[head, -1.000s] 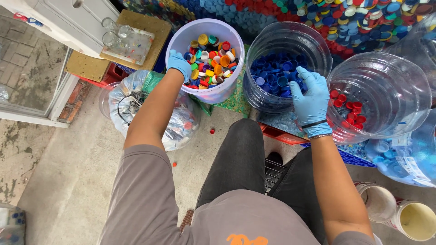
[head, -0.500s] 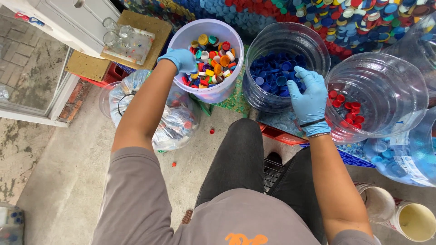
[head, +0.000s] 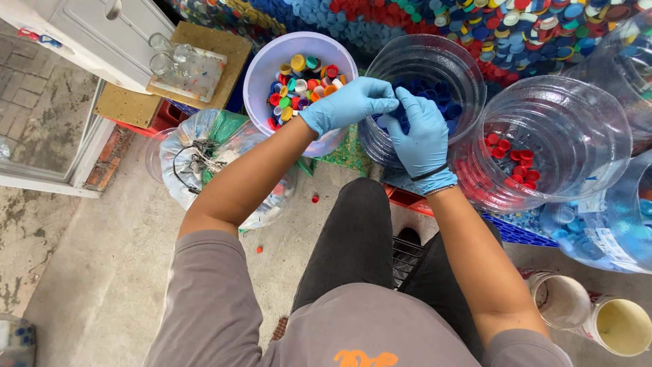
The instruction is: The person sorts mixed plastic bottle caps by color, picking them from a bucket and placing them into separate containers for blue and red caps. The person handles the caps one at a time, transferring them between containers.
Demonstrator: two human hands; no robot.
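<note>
Both my hands wear blue gloves. My left hand (head: 350,105) reaches across to the near rim of a clear tub (head: 421,47) that holds blue caps (head: 445,102), and its fingertips are pinched together. My right hand (head: 421,136) is at the same rim with its fingers stretched out, touching the left fingertips. A small pale spot shows just under the fingertips; I cannot tell whether either hand holds it. Left of the hands stands a pale bucket (head: 261,68) of mixed coloured caps (head: 305,81). To the right is a clear tub (head: 577,109) with some red caps (head: 516,156).
A big heap of caps (head: 475,20) lies behind the tubs. A clear plastic bag (head: 204,156) sits at my left knee, near a wooden board with glass jars (head: 183,64). Large water bottles (head: 611,224) and two open cans (head: 564,299) stand at the right. Loose red caps (head: 314,198) dot the concrete floor.
My left hand has left the mixed-cap bucket and swung right to the blue-cap tub. My right hand stayed at that tub's rim and now meets the left fingertips.
</note>
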